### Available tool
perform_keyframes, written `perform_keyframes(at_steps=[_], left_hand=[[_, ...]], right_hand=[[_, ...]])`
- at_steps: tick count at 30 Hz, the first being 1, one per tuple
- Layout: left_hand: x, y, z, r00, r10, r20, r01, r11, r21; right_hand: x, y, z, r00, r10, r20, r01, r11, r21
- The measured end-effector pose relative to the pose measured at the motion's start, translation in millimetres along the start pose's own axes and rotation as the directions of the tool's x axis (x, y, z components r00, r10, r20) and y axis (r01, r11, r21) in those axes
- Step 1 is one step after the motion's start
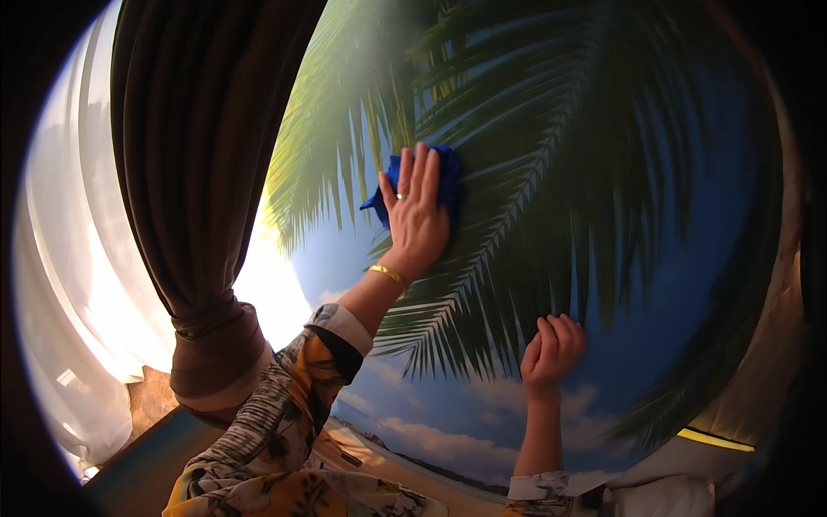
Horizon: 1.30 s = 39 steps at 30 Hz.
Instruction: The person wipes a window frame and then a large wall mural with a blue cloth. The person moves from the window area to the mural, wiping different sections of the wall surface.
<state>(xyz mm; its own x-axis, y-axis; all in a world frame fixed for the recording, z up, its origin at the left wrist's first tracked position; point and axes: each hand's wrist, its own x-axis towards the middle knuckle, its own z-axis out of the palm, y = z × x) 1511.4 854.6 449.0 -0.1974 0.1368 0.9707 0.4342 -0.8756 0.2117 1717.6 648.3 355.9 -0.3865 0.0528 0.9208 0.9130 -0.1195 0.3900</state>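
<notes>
My left hand (418, 213) lies spread on a crumpled blue cloth (447, 178), which it presses flat against a wall picture (517, 258) of palm fronds, sky and a beach. The cloth shows between and beside the fingers. A ring and a gold-coloured bracelet (387, 274) are on this hand and wrist. Lower and to the right, my right hand (554, 349) is raised by the picture with its fingers curled; no object shows in it. Whether it touches the surface is unclear. Patterned sleeves cover both forearms.
A dark brown curtain (187, 129), gathered by a tieback (219, 362), hangs close on the left. Behind it are white sheer curtains (71, 258) and a bright window. At the lower right are a yellow strip (716, 440) and pale fabric (665, 497).
</notes>
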Motion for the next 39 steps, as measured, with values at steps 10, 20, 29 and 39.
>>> perform_keyframes(at_steps=[10,20,29,39], left_hand=[[40.7,63.3,25.9,0.976,0.207,0.066,-0.206,0.978,-0.030],[-40.8,86.3,14.2,0.917,0.345,0.199,-0.331,0.938,-0.099],[-198.7,70.7,-6.2,0.757,0.588,0.284,-0.554,0.809,-0.197],[-79.9,44.5,8.9,0.806,0.521,0.281,-0.487,0.853,-0.188]], right_hand=[[-8.4,10.0,3.2,0.999,-0.006,-0.033,0.003,0.996,-0.085],[-9.5,7.9,1.8,0.999,0.024,-0.033,-0.025,0.999,-0.029],[-3.2,5.2,-4.3,1.000,0.006,-0.004,-0.006,0.998,-0.069],[-6.7,7.3,-1.4,0.999,0.033,-0.022,-0.034,0.998,-0.049]])
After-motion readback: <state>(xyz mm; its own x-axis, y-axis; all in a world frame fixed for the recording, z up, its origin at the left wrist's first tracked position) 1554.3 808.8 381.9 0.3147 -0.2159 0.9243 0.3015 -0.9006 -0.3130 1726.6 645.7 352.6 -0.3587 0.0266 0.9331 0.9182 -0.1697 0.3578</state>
